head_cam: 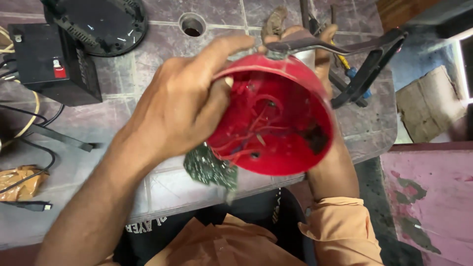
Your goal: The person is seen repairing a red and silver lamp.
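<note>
I am holding one red shell (276, 116) above the near edge of the desk (162, 64), its open mouth facing up toward me and tilting slightly left, its round bottom pointing away and down. It is a bowl shape with no clear long axis; its black handle (345, 49) is sticking out to the upper right. My left hand (182, 103) is gripping the rim on the left, thumb hooked inside the shell, fingers curling over the outside. My right hand (320, 59) is cupping the far side from behind, only its fingertips showing over the rim, so I cannot tell how tightly it is closing. Thin red wires are running across the inside. One green circuit board (212, 170) is hanging just below the shell. On the desk are lying one black box (54, 61) at far left, one black round base (101, 22) behind it, and one crumpled brown wrapper (19, 182).
</note>
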